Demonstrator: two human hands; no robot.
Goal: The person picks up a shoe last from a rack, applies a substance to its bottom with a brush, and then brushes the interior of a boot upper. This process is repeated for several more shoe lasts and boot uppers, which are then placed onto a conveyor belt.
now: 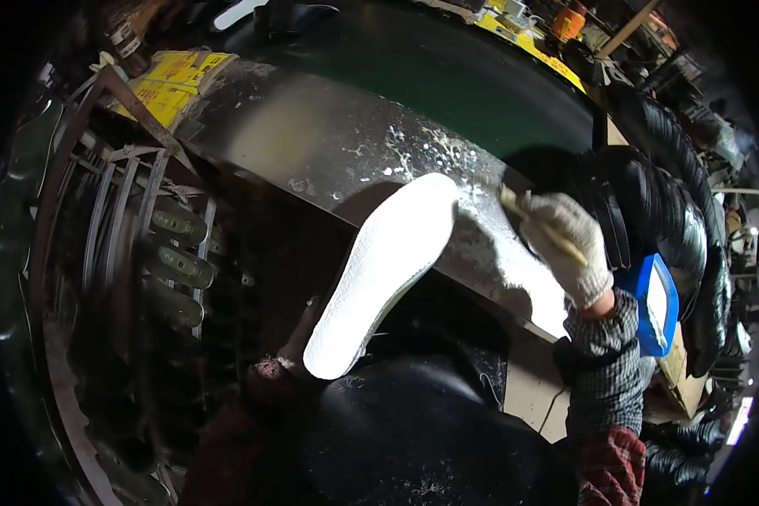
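Observation:
A white shoe sole [388, 270] is held at a slant, toe end up and away from me, over the near edge of the bench. My left hand [300, 336] is in shadow at its heel end, gripping it from the left and below; most of the fingers are hidden behind it. My right hand [565, 240], in a pale knit work glove, is closed around the wooden handle of a brush [514, 202]. Its blurred bristles are just right of the sole's toe. A blue tub [673, 299] with white stuff inside stands right of my right wrist.
The metal-topped bench [312, 160] carries white splashes and a green surface [379, 55] behind. Stacked glossy black shapes [649, 194] crowd the right. At left stands a rack [101, 219] with dark soles [181, 263]. Yellow printed sacking [173, 83] covers the bench's left end.

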